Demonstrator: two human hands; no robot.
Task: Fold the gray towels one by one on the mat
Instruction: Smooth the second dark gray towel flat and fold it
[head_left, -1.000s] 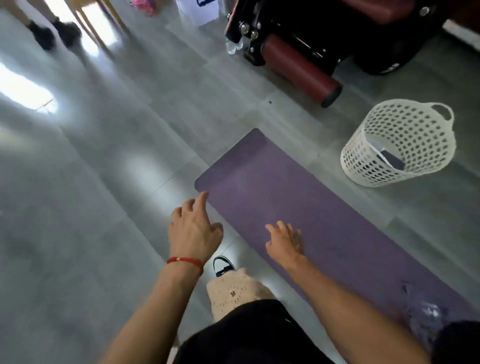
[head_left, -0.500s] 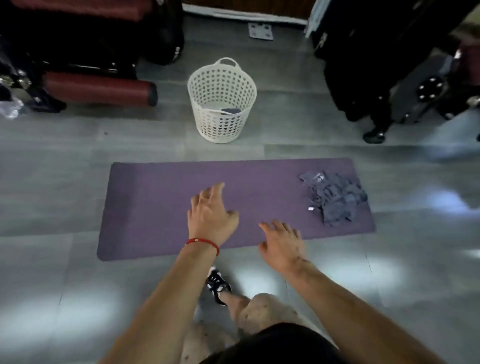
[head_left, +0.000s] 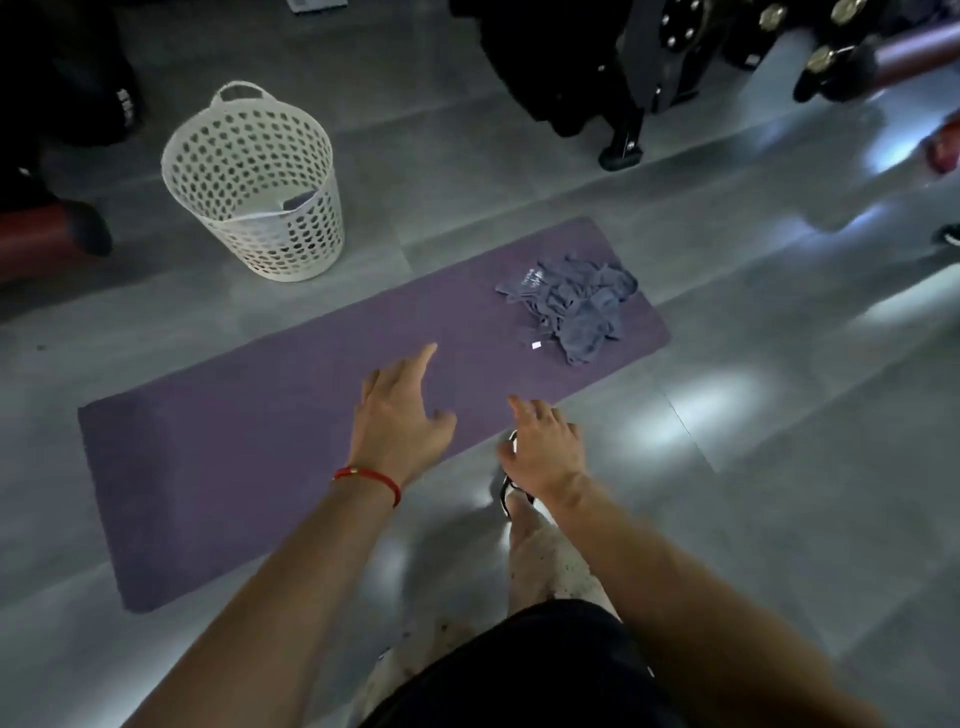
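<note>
One purple mat (head_left: 260, 447) on the grey floor (head_left: 779, 519), one heap of gray towels (head_left: 571, 301) on it, towels too tangled to count. One white basket (head_left: 254, 182) beyond the mat, up and left of both hands. Two hands: left hand (head_left: 400, 415), red cord (head_left: 369, 475) at the wrist, fingers spread wide, holding nothing; right hand (head_left: 545, 447), fingers loose, empty. Towels well apart from both, up and right of the right hand. Compared with half a second ago: mat now slanted across the view, towels and basket shifted, hands likewise open.
</note>
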